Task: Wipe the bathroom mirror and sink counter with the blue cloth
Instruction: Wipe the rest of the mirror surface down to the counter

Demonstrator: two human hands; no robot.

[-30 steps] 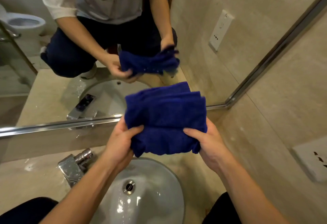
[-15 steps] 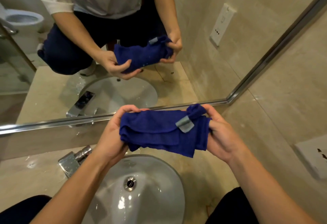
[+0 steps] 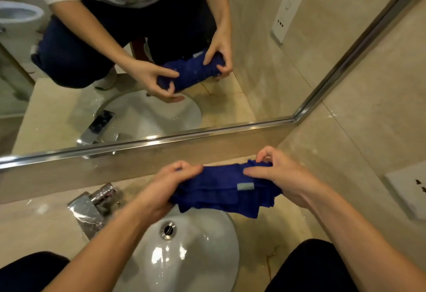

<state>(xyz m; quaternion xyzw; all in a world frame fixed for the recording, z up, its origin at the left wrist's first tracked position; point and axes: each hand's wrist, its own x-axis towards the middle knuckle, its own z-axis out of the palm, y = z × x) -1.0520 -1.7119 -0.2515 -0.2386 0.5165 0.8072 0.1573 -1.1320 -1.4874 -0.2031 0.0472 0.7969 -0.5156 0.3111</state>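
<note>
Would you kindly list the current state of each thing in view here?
blue cloth: folded into a band, held over the sink
left hand: gripping the cloth's left end
right hand: gripping its right end
sink: wet, nothing in it
faucet: no water running
mirror: not being wiped

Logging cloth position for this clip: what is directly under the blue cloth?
The blue cloth, held by the left hand and right hand, hangs over the sink basin's far rim. The counter beneath it is covered.
</note>
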